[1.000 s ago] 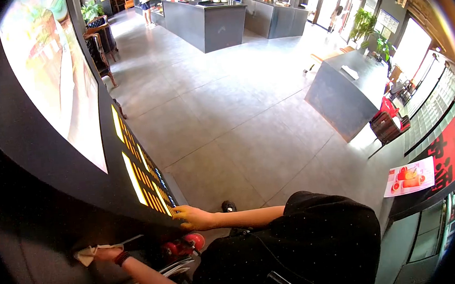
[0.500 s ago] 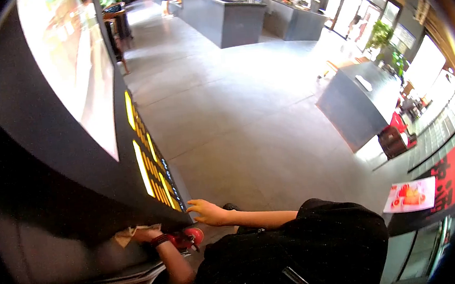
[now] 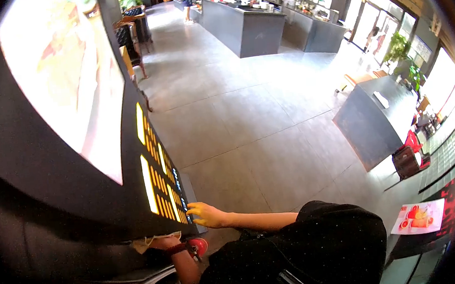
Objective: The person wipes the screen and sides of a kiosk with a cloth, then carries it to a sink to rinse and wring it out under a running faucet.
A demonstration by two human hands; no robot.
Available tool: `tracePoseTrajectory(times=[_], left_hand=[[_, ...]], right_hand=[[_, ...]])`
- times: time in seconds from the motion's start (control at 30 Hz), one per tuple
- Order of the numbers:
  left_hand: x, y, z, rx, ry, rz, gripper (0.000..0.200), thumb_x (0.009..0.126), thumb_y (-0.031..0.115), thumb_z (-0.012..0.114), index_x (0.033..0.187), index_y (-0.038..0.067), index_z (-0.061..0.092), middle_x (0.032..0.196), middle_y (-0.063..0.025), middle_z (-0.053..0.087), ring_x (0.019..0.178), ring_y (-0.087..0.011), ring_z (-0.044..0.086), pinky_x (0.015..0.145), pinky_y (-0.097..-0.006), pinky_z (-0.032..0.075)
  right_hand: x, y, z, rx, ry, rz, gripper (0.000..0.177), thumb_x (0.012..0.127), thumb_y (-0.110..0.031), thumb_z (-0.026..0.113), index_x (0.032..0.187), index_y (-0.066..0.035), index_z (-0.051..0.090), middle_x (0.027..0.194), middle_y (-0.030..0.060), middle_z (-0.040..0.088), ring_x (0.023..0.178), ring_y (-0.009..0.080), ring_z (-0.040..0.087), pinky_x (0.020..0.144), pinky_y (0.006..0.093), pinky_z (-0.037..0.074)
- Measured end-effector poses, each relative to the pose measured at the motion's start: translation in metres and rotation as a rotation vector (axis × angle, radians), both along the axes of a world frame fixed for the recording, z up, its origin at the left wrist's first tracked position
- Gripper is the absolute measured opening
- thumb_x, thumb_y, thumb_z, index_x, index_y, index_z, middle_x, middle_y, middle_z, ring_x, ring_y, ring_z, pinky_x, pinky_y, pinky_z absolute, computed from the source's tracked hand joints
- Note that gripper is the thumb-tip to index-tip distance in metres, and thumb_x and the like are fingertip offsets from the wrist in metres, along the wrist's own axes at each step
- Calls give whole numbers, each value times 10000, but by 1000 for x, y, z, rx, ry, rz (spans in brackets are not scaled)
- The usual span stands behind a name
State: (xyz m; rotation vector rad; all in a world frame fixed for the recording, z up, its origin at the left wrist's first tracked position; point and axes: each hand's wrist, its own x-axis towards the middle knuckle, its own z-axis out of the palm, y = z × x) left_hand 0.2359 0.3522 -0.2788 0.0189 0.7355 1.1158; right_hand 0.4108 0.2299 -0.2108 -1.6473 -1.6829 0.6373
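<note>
My left hand point(image 3: 166, 242), with a dark band at the wrist, is closed round a crumpled tan cloth point(image 3: 141, 246) beneath the lower edge of a large black panel point(image 3: 106, 197). The panel carries a bright screen and rows of yellow and orange marks. My right hand point(image 3: 206, 215) reaches in from the right with its fingers apart. Its fingertips are at the lower right edge of the panel, and it holds nothing that I can see. Just right of my left wrist is a red round object point(image 3: 198, 246), partly hidden.
Grey counters point(image 3: 262, 35) stand at the back, a person point(image 3: 188, 3) near them. Dark chairs point(image 3: 128, 43) are at the back left. To the right are a grey block table point(image 3: 368, 125), a red and black chair point(image 3: 409, 158) and a picture card point(image 3: 419, 217).
The view has shifted, so the room appears lower and further right. My left hand and the cloth have moved slightly right and down in view. The right hand remains at the panel's edge.
</note>
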Motion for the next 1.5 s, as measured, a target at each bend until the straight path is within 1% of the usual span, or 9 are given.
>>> tracePoseTrajectory(times=[0.07, 0.23, 0.37, 0.47, 0.83, 1.1, 1.27, 1.37, 1.5], left_hand=[[-3, 3, -5, -9, 44, -19, 647, 808, 570, 438, 1228, 77, 444, 1264, -152, 444, 1100, -302, 471, 912, -426, 418], [-11, 13, -10, -33, 156, -74, 640, 810, 566, 432, 1228, 81, 444, 1265, -144, 444, 1106, -297, 465, 915, -428, 412], [-30, 25, -12, -40, 252, -59, 634, 812, 562, 427, 1228, 84, 443, 1266, -138, 444, 1110, -294, 460, 919, -429, 407], [-42, 35, -11, -36, 303, -52, 630, 813, 559, 424, 1229, 86, 443, 1267, -134, 444, 1114, -291, 456, 921, -430, 403], [-62, 75, 2, 16, 406, -49, 614, 818, 549, 411, 1230, 95, 443, 1269, -117, 444, 1127, -281, 442, 929, -435, 389], [-45, 56, -12, -38, 378, -118, 603, 821, 542, 402, 1230, 101, 443, 1271, -105, 444, 1137, -274, 431, 935, -438, 379], [-18, 25, -22, -104, 334, -201, 597, 823, 538, 396, 1231, 105, 443, 1272, -98, 444, 1143, -269, 425, 939, -440, 373], [5, 4, -29, -139, 294, -255, 593, 824, 535, 392, 1231, 107, 443, 1272, -94, 444, 1146, -267, 421, 941, -441, 369], [28, -22, -34, -192, 247, -318, 587, 826, 531, 388, 1231, 110, 442, 1273, -88, 443, 1151, -263, 416, 945, -443, 364]], right_hand=[[9, -5, -12, -10, -15, -32, 364, 756, -121, 607, 1108, -74, 530, 1277, 204, 406, 1175, 356, 383, 991, 400, 318], [24, -24, -6, -106, 3, -129, 368, 779, -142, 590, 1132, -72, 515, 1301, 204, 383, 1189, 357, 366, 1002, 400, 301], [30, -40, -9, -149, -12, -200, 368, 790, -151, 577, 1143, -70, 510, 1306, 200, 379, 1198, 349, 357, 1008, 394, 294], [32, -49, -16, -157, -16, -227, 371, 788, -153, 576, 1143, -68, 508, 1309, 191, 378, 1205, 343, 349, 1011, 390, 291], [38, -59, -4, -185, -67, -283, 371, 790, -152, 570, 1146, -69, 508, 1312, 181, 382, 1207, 338, 350, 1016, 385, 286], [39, -69, -5, -184, -56, -323, 367, 790, -157, 573, 1142, -72, 516, 1316, 179, 380, 1217, 332, 344, 1017, 384, 285], [43, -76, -6, -196, -66, -325, 372, 788, -159, 574, 1146, -76, 517, 1318, 180, 378, 1211, 334, 350, 1013, 385, 290], [43, -78, -6, -197, -45, -342, 370, 789, -161, 567, 1141, -57, 520, 1303, 199, 390, 1206, 349, 357, 1016, 389, 289], [44, -76, -11, -217, -49, -332, 371, 789, -158, 567, 1145, -64, 518, 1308, 193, 385, 1208, 343, 353, 1016, 389, 288]])
